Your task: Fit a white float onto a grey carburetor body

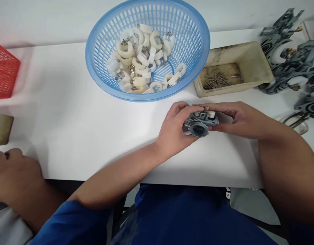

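Above the white table, both hands grip a grey metal carburetor body (198, 129) with its round bore turned towards me. My left hand (175, 127) wraps its left side, thumb and fingers closed on it. From the other side, my right hand (238, 119) holds the right edge, its fingers reaching over the top. A white plastic float (211, 114) sits in the upper side of the body, beside a small brass piece (206, 108). The fingers hide part of the body.
Behind my hands stands a blue basket (146, 98) of white floats. A beige tray (259, 64) with several thin metal pins is right of it. More carburetor bodies (282, 64) pile up far right. At left are a red basket (5, 73) and another person's hand (16, 170).
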Available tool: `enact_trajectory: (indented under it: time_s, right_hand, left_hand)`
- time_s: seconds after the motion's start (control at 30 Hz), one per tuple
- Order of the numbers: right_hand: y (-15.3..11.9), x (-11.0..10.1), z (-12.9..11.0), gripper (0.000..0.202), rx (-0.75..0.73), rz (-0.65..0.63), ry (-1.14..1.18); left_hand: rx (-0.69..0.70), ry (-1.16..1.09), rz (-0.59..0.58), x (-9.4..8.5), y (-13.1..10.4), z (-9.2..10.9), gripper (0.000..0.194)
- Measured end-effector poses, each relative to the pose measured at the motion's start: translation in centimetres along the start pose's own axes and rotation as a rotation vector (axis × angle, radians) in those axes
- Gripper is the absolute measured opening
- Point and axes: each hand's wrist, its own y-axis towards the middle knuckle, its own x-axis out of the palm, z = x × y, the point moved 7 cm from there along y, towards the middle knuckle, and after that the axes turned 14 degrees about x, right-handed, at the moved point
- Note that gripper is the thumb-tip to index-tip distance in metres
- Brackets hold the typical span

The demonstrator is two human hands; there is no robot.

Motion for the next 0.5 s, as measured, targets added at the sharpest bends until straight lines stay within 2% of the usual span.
enact_trajectory:
  time_s: [0.2, 0.37, 0.5]
  right_hand:
    - [-0.9, 0.6, 0.1, 0.072, -0.042, -0.017, -0.193]
    - [-1.1, 0.6, -0.6, 0.071, -0.086, 0.017, -0.246]
    - [-1.1, 0.8, -1.3, 0.072, -0.104, 0.042, -0.255]
  left_hand:
    - [0.041, -0.180, -0.011, 0.6, -0.1, -0.3, 0.056]
    - [0.051, -0.182, -0.013, 0.6, 0.0, -0.5, 0.043]
    - [0.066, -0.195, -0.006, 0.5, 0.2, -0.2, 0.045]
